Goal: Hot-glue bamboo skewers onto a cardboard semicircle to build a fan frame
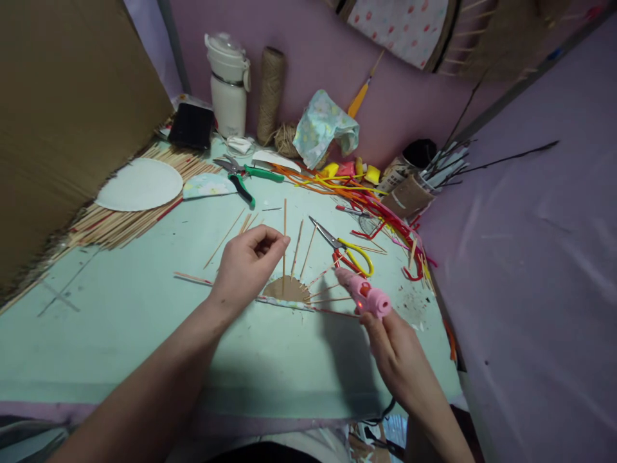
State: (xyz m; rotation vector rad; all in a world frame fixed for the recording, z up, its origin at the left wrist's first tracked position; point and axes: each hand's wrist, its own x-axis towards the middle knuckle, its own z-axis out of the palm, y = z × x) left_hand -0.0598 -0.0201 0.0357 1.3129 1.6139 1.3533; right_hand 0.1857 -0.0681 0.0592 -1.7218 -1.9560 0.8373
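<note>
My left hand [253, 257] pinches a thin wooden stick [285, 215] between thumb and fingertips. The stick stands upright in the view, its lower end over a half-round piece of brown cardboard [274, 288]. Along the cardboard's straight edge runs a patterned strip [285, 303]. Several thin sticks fan outward from its curved edge on the right. In my right hand [393, 347] is a pink glue gun [362, 292] with a small red light lit, held right of the cardboard. Just beyond the gun lie scissors [343, 243] with yellow and red handles.
Green-handled pliers [245, 173], a white paper plate [142, 184] on a heap of sticks [116, 228], and orange and red pipe cleaners [337, 186] lie around. A white bottle [229, 96], a twine spool [270, 96] and a cardboard holder [409, 193] stand along the back.
</note>
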